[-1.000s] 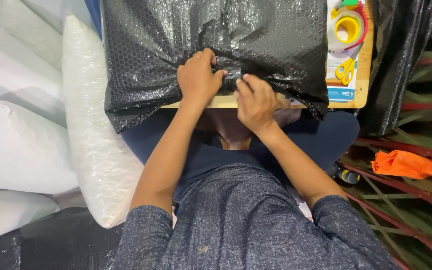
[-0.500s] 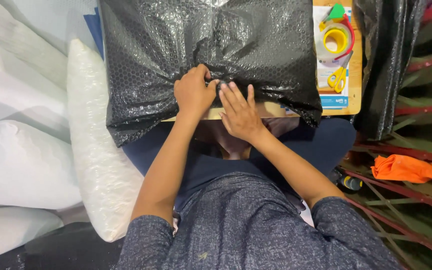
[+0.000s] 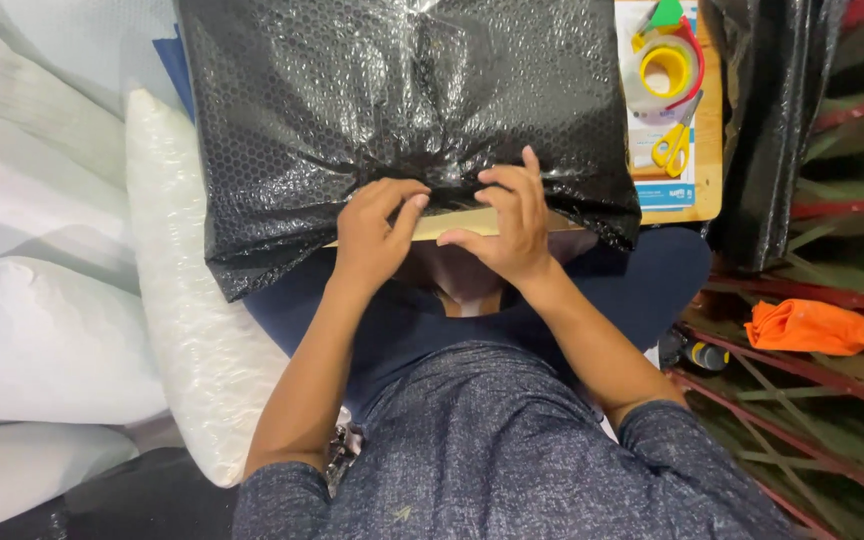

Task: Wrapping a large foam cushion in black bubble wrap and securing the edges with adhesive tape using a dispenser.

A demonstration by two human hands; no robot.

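Head camera looks down on black bubble wrap (image 3: 402, 110), draped over a wooden board (image 3: 472, 222) across the lap. It looks light, soft and crinkly, probably slippery; the gathered near edge seems the best hold. Left hand (image 3: 374, 240) and right hand (image 3: 508, 225) pinch that edge. Right of the wrap: tape roll (image 3: 664, 72), yellow scissors (image 3: 674, 140).

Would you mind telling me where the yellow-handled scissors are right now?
In the head view, the scissors lie upper right on the wooden board, just below the tape roll and right of the black bubble wrap.
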